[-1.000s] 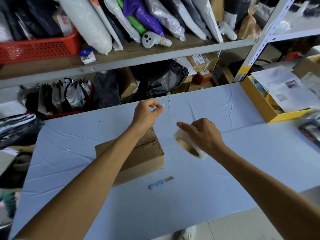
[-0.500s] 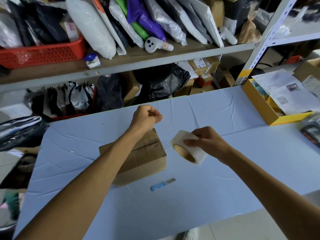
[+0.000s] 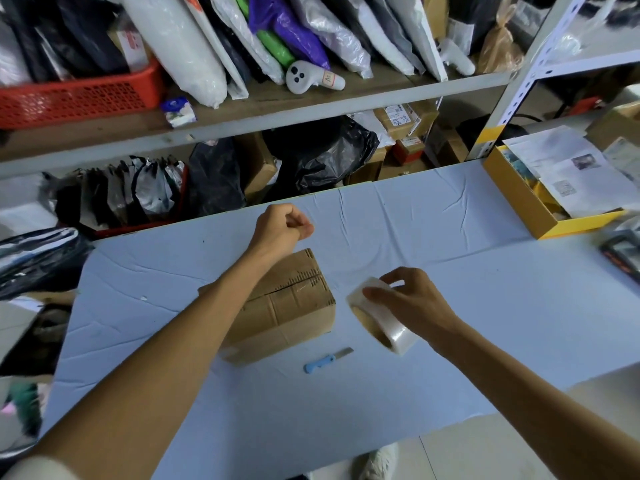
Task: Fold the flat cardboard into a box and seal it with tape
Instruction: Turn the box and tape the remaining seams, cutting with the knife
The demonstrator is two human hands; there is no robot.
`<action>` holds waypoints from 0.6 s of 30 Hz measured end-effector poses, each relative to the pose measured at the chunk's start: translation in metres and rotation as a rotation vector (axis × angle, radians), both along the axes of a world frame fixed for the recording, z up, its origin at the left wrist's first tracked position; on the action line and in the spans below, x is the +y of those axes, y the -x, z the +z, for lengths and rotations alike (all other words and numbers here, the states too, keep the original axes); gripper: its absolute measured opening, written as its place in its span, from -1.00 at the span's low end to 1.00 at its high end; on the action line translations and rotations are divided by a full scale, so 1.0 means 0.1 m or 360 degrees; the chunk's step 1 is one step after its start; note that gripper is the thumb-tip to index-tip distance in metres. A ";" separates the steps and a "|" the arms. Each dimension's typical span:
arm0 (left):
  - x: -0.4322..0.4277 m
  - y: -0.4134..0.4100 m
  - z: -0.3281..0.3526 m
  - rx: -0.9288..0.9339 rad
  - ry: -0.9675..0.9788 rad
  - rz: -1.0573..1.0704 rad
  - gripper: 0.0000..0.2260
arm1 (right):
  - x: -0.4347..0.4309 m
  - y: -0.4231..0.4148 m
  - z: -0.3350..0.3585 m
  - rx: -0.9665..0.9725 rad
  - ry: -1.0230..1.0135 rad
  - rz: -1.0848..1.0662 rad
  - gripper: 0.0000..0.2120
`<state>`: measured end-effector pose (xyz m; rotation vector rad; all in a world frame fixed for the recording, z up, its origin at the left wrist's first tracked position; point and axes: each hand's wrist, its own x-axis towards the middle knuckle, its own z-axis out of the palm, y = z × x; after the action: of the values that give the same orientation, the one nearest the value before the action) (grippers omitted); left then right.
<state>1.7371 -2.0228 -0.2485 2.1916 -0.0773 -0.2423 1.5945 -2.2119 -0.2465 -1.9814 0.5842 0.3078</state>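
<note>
Nearest me, toward the near edge of the worktop (image 3: 485, 258), the blue-handled knife (image 3: 327, 361) lies bare-bladed just in front of the cardboard box (image 3: 294, 306). A careless reach for it could nick me. The clear tape roll (image 3: 388, 323) is the likelier trouble. I see no strip drawn off it, and a loose end could stick back down and vanish on the clear film. The box stands folded left of the worktop's middle, its top seam showing as a dark gap. Neither hand presses it, so the flaps may lift or the box may slide once tape pulls on it.

My right hand (image 3: 415, 299) hangs above the worktop just right of the box, fingers and thumb curled round the tilted roll. My left forearm crosses over the box. My left hand (image 3: 282, 228) is raised beyond the box's far side, curled into a fist. I cannot tell whether it pinches a tape end.
</note>
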 end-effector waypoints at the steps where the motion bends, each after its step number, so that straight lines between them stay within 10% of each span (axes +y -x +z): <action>1: 0.00 0.00 0.00 -0.0005 -0.0006 -0.0024 -0.89 | 0.01 0.01 -0.02 0.0038 -0.0019 -0.0006 -0.65; 18: 0.09 -0.23 0.00 0.0060 -0.0125 -0.0403 -0.90 | 0.41 0.08 -0.30 0.0326 0.0147 -0.0118 -0.46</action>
<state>1.7605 -2.0141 -0.2483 2.2526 -0.3304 -0.4350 1.5869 -2.1708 -0.2763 -2.0245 0.8137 0.4483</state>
